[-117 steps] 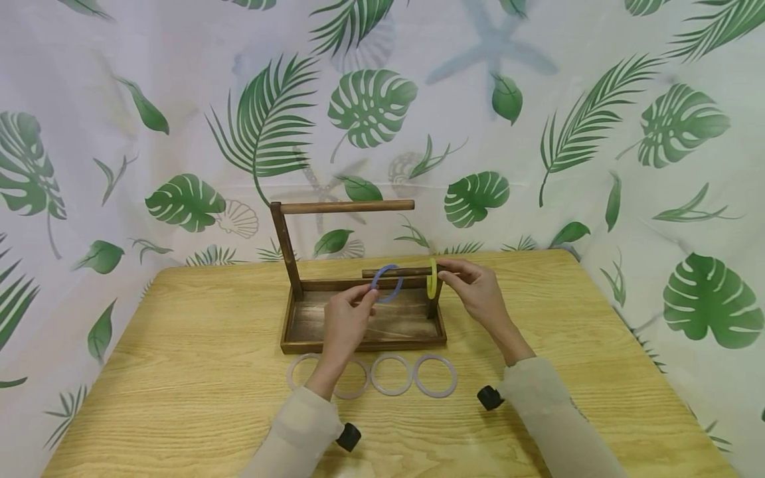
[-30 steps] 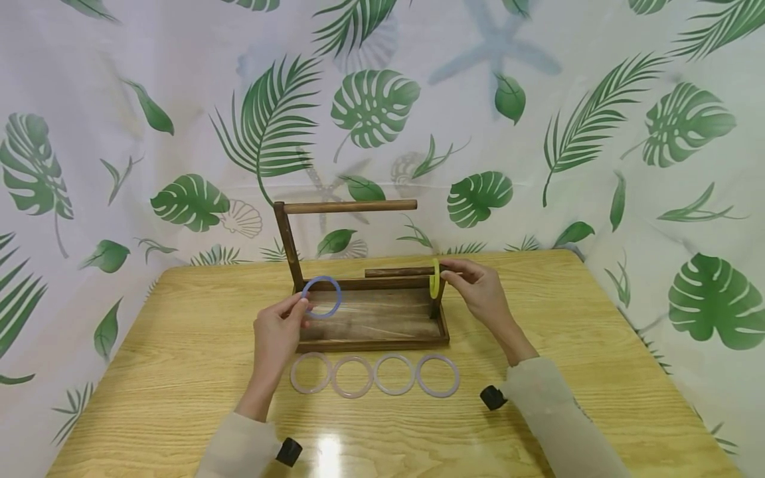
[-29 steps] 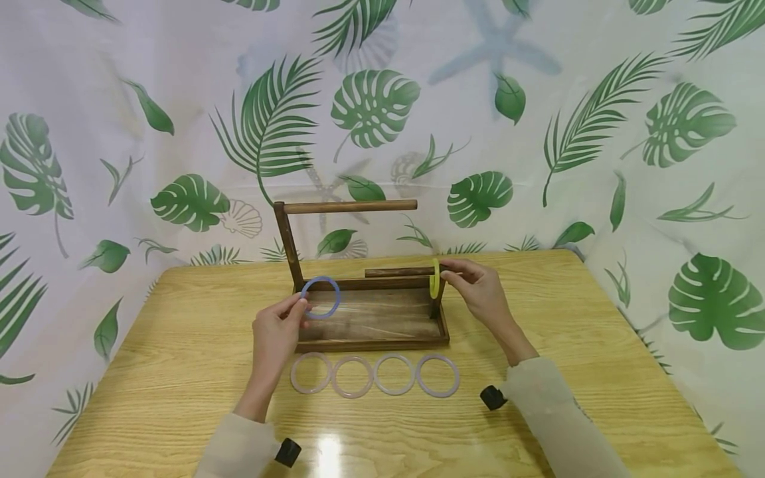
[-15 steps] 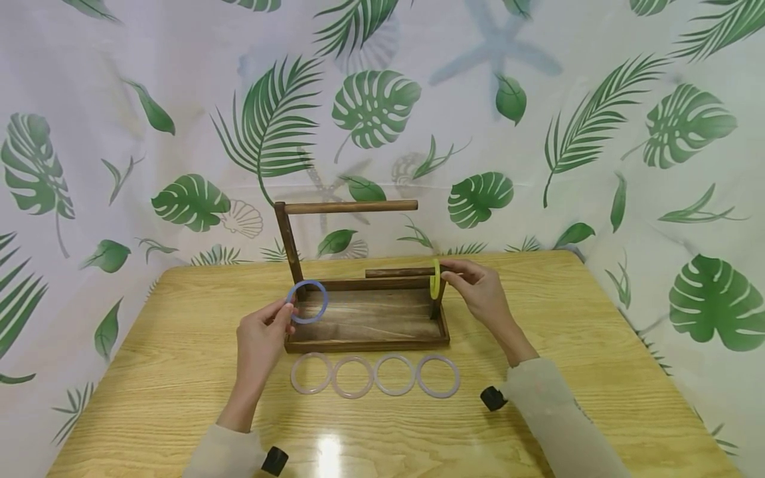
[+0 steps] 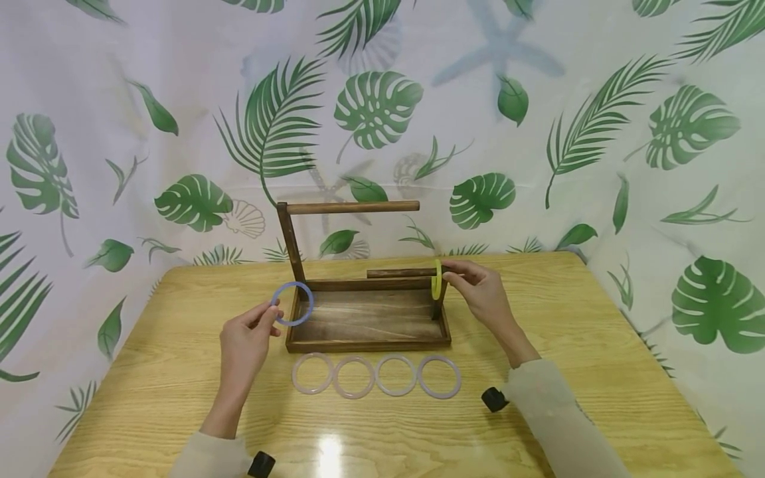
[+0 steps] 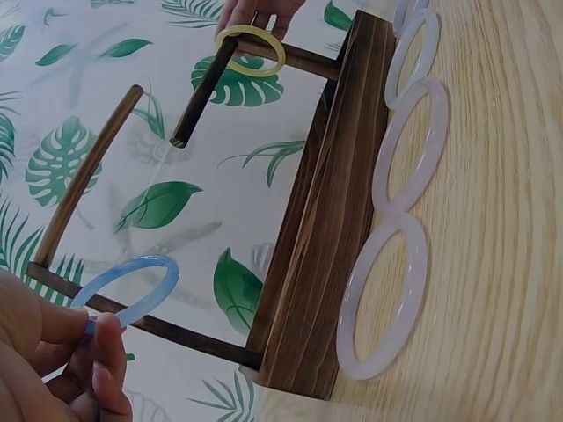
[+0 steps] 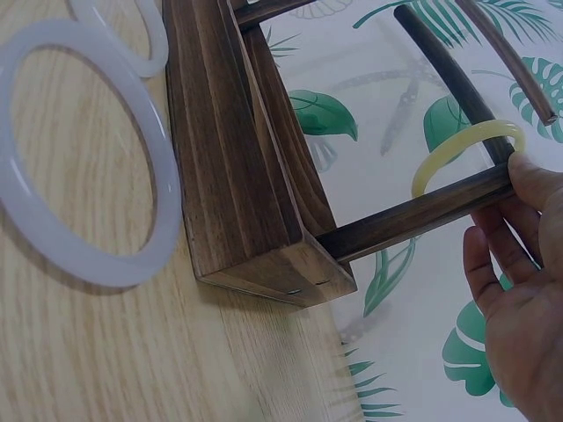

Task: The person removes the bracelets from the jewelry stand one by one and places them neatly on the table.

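My left hand (image 5: 244,342) pinches a blue bangle (image 5: 312,303) between thumb and fingers, raised at the left end of a dark wooden bangle stand (image 5: 368,346). In the left wrist view the blue bangle (image 6: 163,286) overlaps the stand's tall left post and is not on a bar. A yellow bangle (image 5: 439,287) hangs round the lower bar (image 5: 400,273), close to the short right post. My right hand (image 5: 481,292) grips the top of that post, its thumb right beside the yellow bangle (image 7: 457,139) in the right wrist view. Nothing hangs on the upper bar (image 5: 352,207).
Several pale bangles (image 5: 439,396) lie flat in a row on the wooden table (image 5: 538,318), just in front of the stand's tray. A leaf-printed cloth (image 5: 382,159) rises behind and beside the table. Black straps with small blocks sit at both sleeves.
My left hand has drawn the blue bangle leftward, from beside the lower bar's free end to the stand's left end. My right hand and the yellow bangle have stayed in place.
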{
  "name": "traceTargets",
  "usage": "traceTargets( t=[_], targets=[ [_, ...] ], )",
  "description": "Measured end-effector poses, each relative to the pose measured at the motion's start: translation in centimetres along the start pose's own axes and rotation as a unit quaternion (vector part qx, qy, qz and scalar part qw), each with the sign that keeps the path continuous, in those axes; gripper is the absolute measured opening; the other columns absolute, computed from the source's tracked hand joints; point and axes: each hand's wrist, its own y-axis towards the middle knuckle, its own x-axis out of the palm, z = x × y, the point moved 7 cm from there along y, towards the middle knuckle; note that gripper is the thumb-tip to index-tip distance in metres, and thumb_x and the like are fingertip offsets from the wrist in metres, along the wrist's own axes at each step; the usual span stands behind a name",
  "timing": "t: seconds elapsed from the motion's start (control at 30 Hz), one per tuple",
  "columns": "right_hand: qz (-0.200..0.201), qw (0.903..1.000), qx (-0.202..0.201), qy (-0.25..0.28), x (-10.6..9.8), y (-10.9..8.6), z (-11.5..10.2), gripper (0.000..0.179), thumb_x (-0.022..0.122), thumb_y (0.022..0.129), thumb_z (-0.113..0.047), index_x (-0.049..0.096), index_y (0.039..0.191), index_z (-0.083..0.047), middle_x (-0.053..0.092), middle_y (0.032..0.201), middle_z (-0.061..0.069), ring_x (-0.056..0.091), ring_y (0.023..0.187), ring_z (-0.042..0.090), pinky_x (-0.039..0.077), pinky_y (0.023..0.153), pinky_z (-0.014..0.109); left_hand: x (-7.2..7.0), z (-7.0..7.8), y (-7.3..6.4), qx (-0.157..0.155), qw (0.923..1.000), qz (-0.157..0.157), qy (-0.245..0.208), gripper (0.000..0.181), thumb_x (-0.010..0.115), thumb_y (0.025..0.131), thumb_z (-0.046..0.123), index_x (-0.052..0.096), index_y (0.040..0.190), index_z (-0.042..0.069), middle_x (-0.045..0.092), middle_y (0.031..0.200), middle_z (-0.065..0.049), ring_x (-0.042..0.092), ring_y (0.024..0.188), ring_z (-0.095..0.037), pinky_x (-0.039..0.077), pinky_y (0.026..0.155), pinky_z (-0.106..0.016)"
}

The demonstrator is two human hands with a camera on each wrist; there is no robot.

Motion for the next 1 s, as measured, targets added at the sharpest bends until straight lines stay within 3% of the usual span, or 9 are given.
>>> traceTargets(
  t=[0.27,0.87,1.0],
  targets=[
    [-0.004,1.0,-0.006,0.005,0.1,0.1,-0.1,0.027,0.065,0.1,0.003,0.068,0.126,0.01,0.067,0.116,0.031,0.07,0.096,0.006,0.053,0.087,0.018,-1.0,-0.2,-0.1,-0.007,0.9999,0.007,0.005,0.027,0.066,0.104,0.017,0.075,0.124,0.003,0.077,0.104,-0.017,0.065,0.065,-0.004,0.025,0.042,-0.019],
    [-0.003,1.0,-0.007,-0.006,0.1,0.1,0.1,0.027,0.065,0.1,0.002,0.069,0.125,0.01,0.068,0.118,0.031,0.068,0.095,0.004,0.053,0.084,0.017,-3.1,-1.7,-0.3,-0.055,0.998,-0.03,-0.012,0.032,0.064,0.105,0.022,0.071,0.13,0.002,0.077,0.106,-0.009,0.068,0.073,-0.009,0.025,0.043,-0.02],
    [-0.003,0.9999,-0.007,-0.011,0.0,0.1,0.1,0.026,0.065,0.1,0.002,0.069,0.125,0.01,0.068,0.117,0.031,0.068,0.095,0.004,0.052,0.082,0.017,-3.7,-2.4,-0.4,-0.073,0.9963,-0.044,-0.01,0.035,0.062,0.106,0.025,0.07,0.133,0.003,0.077,0.104,-0.001,0.069,0.076,-0.011,0.037,0.051,-0.019]
  ],
)
